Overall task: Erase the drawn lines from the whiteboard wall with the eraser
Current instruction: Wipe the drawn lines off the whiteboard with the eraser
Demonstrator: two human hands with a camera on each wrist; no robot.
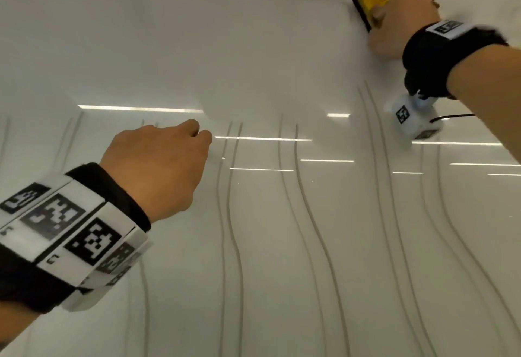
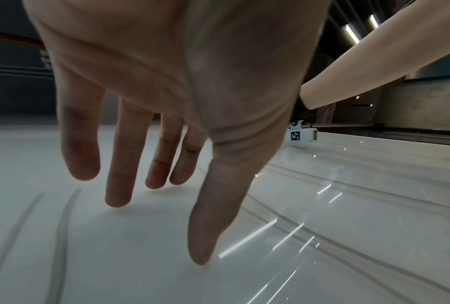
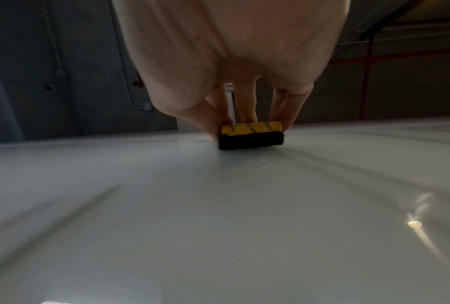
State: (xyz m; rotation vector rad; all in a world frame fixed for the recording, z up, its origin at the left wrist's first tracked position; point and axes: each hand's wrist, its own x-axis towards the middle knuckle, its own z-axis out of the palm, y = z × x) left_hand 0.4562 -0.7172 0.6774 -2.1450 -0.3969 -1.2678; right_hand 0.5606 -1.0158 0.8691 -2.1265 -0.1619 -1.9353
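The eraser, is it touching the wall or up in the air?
Touching. The right wrist view shows the eraser with its black pad flat against the whiteboard wall, no gap showing, while the right hand grips its yellow back.

head: faces whiteboard wall (image 1: 253, 60) | wrists: close, along fingers | shared: wall
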